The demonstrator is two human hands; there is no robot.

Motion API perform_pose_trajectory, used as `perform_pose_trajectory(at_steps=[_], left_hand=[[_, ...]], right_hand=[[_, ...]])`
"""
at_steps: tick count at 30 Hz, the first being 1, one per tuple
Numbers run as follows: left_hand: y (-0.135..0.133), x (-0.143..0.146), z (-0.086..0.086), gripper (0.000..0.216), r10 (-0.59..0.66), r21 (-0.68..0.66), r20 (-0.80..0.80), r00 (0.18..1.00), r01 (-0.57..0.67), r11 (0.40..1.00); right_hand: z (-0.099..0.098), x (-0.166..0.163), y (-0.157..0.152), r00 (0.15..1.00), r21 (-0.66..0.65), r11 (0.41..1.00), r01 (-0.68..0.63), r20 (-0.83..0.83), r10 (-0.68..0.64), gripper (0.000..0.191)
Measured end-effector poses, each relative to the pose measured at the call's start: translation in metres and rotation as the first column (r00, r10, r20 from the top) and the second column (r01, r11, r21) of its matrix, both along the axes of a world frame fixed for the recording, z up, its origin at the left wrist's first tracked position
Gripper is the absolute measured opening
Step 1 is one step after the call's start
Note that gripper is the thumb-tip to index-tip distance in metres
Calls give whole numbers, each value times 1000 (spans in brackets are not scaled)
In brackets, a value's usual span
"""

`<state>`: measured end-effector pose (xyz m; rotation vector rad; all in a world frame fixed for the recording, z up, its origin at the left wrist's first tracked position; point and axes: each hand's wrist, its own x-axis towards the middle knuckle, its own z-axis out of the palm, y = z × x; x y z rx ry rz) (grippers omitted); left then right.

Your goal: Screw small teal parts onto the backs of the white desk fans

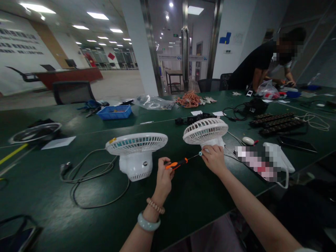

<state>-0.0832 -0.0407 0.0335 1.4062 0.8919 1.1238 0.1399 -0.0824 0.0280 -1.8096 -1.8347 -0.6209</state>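
Two white desk fans lie face up on the dark green table point(189, 196). My left hand point(165, 176) is closed around the orange and black handle of a screwdriver point(178, 163), whose thin shaft points right. My right hand point(214, 159) grips the base of the right fan point(205, 131) and pinches a small pale part at the screwdriver's tip. The left fan point(136, 148) stands free just left of my left hand, its grey cord point(89, 178) looping over the table.
A blue tray point(114, 112), plastic bags, orange wire bundle point(188, 99), black cables and keyboards-like strips point(278, 122) lie farther back. A white mouse point(248, 140) sits right of the fans. A person in black leans over the table at the far right. Office chairs stand behind.
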Motion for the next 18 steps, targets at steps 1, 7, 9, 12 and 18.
perform_pose_trajectory(at_steps=[1,7,9,12,18], left_hand=[[1,0,-1,25,-12,-17,33,999,13,1000],[0,2,0,20,30,-63,47,998,-28,998],[-1,3,2,17,34,-60,34,999,-32,998],[-1,4,3,25,47,9,-22,999,-47,999],[-1,3,2,38,151,124,-166,974,-132,984]], right_hand=[[0,0,0,1000,-1,1000,-1,0,1,14],[1,0,-1,1000,-4,1000,6,14,-6,14],[1,0,0,1000,-5,1000,8,15,-7,15],[2,0,0,1000,-4,1000,9,12,-9,14],[3,-1,0,1000,-2,1000,13,19,-13,14]])
